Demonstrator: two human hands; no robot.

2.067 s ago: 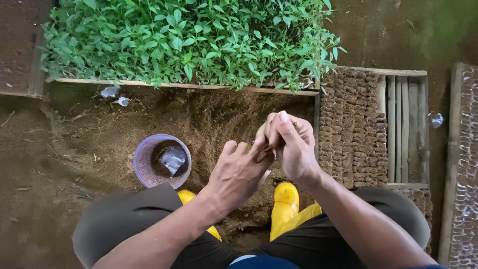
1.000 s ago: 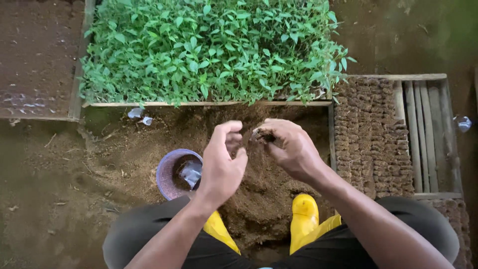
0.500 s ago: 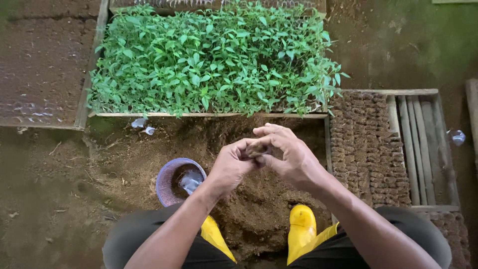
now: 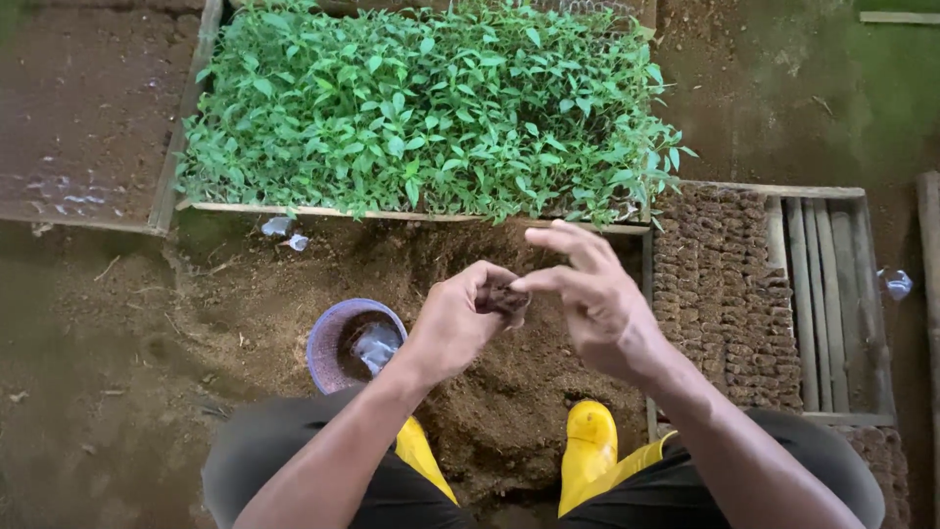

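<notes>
- Overhead, the left hand (image 4: 455, 328) is curled closed around a small dark plug of soil (image 4: 506, 297), pinching it at the fingertips, held in the air above the loose soil heap (image 4: 509, 392).
- Meeting it from the other side, the right hand (image 4: 597, 304) pinches the same plug with thumb and forefinger, its other fingers fanned open and lifted toward the seedlings.
- The plug looks short and stubby; its long axis seems to run roughly left to right between the two hands (too much is hidden by the fingers to be sure of it).
- Ahead, the wooden edge of the seedling bed (image 4: 421, 108) closes off the far side, near the hands.
- To the right, a wooden tray (image 4: 832, 294) partly packed with rows of soil plugs borders the heap; its bare slats lie on the far right.
- To the left, a purple bowl (image 4: 328, 343) with a clear plastic scrap inside sits just beside the left wrist; beyond it is bare ground.
- Below, two yellow boots (image 4: 587, 441) flank the near side of the heap.
</notes>
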